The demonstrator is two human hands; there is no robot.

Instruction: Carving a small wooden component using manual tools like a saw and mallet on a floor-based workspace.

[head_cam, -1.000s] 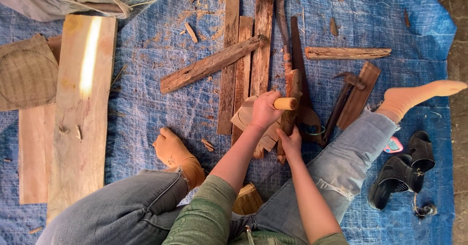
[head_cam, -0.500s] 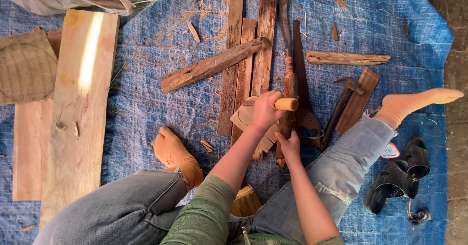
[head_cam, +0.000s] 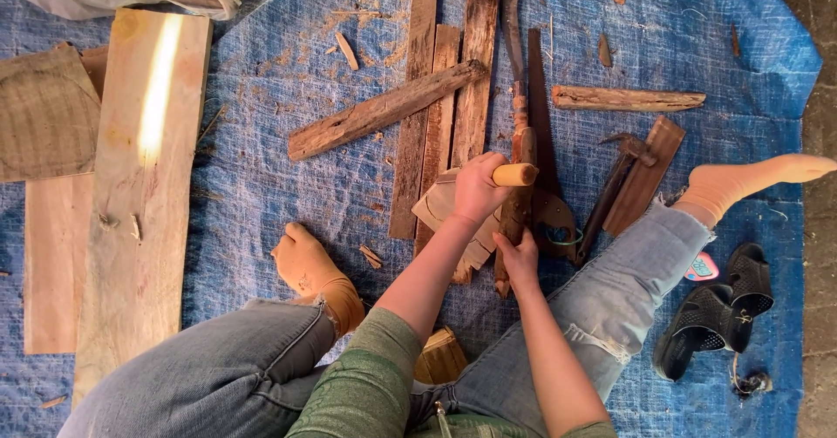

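Wooden handle in left hand grip; right hand clasps stick.

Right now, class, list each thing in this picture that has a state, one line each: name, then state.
left hand: closed around a light wooden handle.
light wooden handle: gripped, its end sticking out to the right.
right hand: gripping the upright stick.
upright stick: held on end.
hammer: lying unused on the tarp.
black sandals: off the feet.
wide plank: lying flat.
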